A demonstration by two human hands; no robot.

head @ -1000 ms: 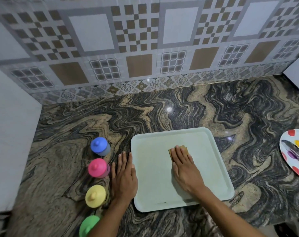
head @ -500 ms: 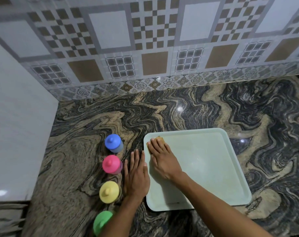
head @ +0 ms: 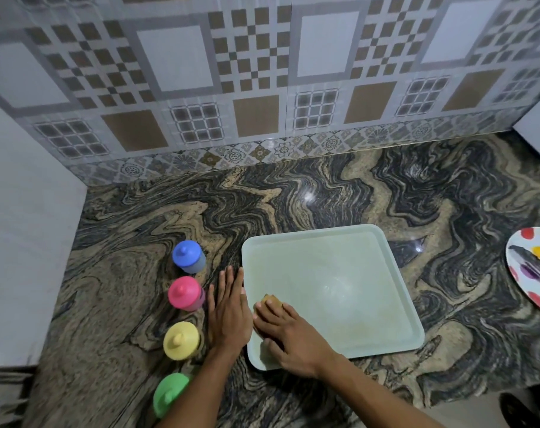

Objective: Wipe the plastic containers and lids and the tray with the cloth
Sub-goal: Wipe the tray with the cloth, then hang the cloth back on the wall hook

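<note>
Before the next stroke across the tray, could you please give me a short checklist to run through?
1. The cloth is under the right hand, on the tray: ok.
2. The left hand lies flat on the counter by the tray's left rim: ok.
3. Nothing else lies on the tray in the cloth's way: ok.
4. The blue container, pink container, yellow container and green container stand clear of the tray: ok.
5. The spotted plate sits apart from the tray: ok.
6. Tray surface already clean: cannot tell.

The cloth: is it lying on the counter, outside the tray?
No, the right hand presses the cloth down inside the tray, near its left edge.
</note>
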